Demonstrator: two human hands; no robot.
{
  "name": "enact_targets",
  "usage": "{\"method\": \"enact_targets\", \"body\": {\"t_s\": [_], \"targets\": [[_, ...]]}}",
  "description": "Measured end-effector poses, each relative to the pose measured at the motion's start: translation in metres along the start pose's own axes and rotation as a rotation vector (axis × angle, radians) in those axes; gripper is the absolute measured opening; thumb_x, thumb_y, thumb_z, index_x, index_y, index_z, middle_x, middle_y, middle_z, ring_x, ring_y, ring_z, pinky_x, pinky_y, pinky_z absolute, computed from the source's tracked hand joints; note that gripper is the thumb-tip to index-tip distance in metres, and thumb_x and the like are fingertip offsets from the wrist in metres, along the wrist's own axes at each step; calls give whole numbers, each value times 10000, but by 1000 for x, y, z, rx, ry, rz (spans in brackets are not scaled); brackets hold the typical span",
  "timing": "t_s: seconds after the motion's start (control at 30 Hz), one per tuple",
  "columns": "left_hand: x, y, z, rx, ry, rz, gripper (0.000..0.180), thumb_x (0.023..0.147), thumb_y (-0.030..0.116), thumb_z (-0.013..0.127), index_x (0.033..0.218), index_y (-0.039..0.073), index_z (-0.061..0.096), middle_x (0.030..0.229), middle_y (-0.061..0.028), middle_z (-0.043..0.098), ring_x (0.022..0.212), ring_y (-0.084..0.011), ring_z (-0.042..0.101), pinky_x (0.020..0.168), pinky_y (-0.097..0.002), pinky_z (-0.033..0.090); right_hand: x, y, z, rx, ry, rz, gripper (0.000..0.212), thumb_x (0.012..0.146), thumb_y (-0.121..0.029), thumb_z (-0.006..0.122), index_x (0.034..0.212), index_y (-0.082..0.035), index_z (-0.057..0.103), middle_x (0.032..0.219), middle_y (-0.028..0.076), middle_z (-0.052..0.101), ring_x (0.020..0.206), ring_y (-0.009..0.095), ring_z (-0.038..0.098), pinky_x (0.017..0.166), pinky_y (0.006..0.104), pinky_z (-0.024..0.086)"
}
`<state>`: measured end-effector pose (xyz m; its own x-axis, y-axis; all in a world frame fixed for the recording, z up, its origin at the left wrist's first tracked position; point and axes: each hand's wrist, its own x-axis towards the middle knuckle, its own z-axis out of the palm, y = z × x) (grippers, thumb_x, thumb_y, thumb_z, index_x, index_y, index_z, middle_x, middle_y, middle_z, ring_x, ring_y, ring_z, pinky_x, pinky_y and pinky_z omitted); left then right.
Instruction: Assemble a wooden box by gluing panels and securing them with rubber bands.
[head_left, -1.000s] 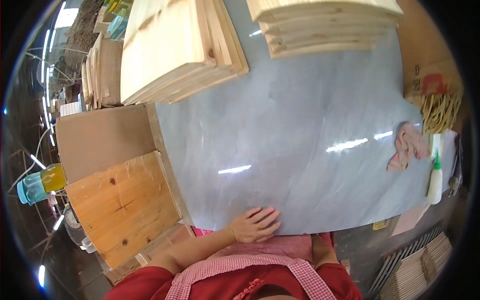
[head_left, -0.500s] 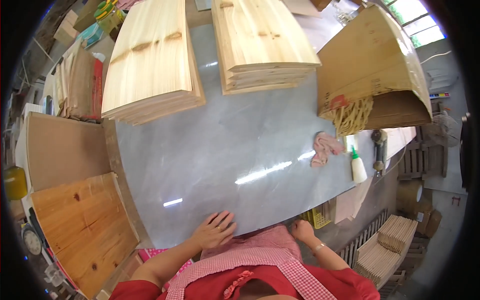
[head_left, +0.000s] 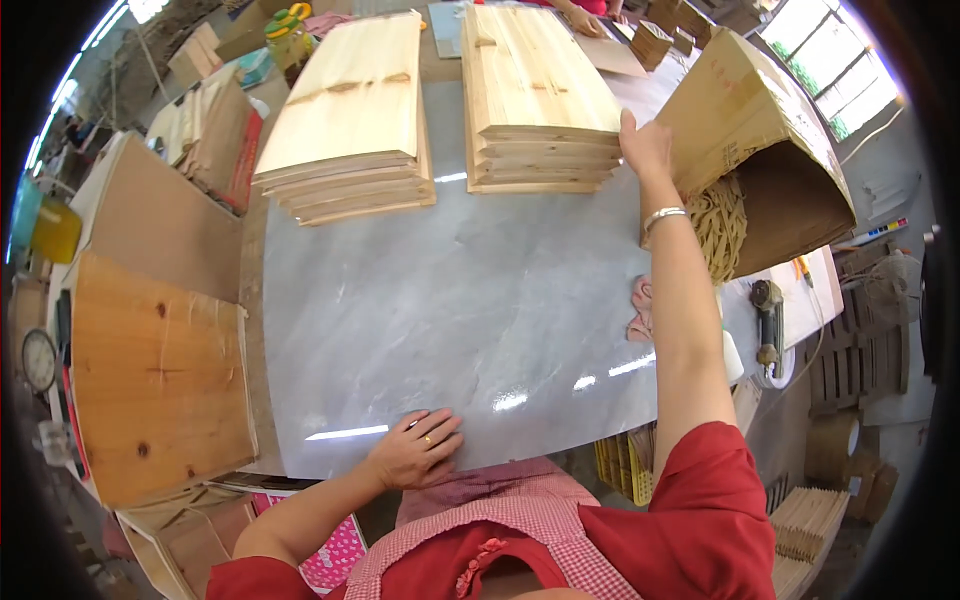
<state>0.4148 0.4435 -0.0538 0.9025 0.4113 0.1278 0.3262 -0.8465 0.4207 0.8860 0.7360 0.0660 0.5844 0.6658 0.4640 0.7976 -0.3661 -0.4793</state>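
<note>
My left hand (head_left: pixel 420 446) lies open and flat on the near edge of the grey tabletop (head_left: pixel 440 300), with a ring on one finger. My right arm reaches far forward across the table. At its end my right hand (head_left: pixel 648 148), a bracelet on the wrist, is at the right edge of the right stack of pale wooden boards (head_left: pixel 545 95). One finger is stretched out there; the other fingers are partly hidden, and I cannot tell how firmly they touch the boards. A second stack of similar boards (head_left: pixel 345 95) lies to the left.
A cardboard box (head_left: pixel 745 105) on its side holds tan strips (head_left: pixel 718 230). A pink cloth (head_left: pixel 640 310), a partly hidden white bottle (head_left: pixel 732 358) and a power tool (head_left: pixel 768 320) lie right. Wooden panels (head_left: pixel 160 375) stand left. Another person's hand (head_left: pixel 580 18) is at the far side.
My right hand has gone from beside my lap forward to the right board stack. My left hand has stayed at the table edge. The view has tilted up, showing another person at the far side.
</note>
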Motion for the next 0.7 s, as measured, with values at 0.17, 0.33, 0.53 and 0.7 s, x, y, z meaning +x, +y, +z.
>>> {"method": "enact_targets", "body": {"t_s": [0.17,0.33,0.53,0.7], "targets": [[-2,3,1,9,15,-18,484,829,328,701,1240,91,609,1436,-89,522,1332,-273,484,1058,-463,395,31,34,27,-22,-373,178,659,835,-547,602,966,90,712,998,313,692,970,412,690,897,470,520],[-9,10,2,41,39,-60,501,826,333,694,1249,84,596,1442,-95,517,1333,-272,482,1066,-460,382,-1,-4,-10,195,-465,275,652,829,-533,674,942,109,707,839,195,727,749,282,744,652,376,574],[-7,20,5,47,35,-47,523,822,339,693,1258,78,575,1447,-114,505,1320,-302,486,1069,-488,365,-85,-5,-35,644,-376,222,591,832,-409,745,884,172,650,753,228,698,622,251,722,523,355,552],[-1,30,24,60,113,-96,518,860,342,674,1296,84,562,1427,-145,511,1310,-302,495,1072,-485,370,-193,24,-62,1065,-324,288,387,879,-271,759,743,-29,490,776,154,662,618,248,701,524,326,570]]}}
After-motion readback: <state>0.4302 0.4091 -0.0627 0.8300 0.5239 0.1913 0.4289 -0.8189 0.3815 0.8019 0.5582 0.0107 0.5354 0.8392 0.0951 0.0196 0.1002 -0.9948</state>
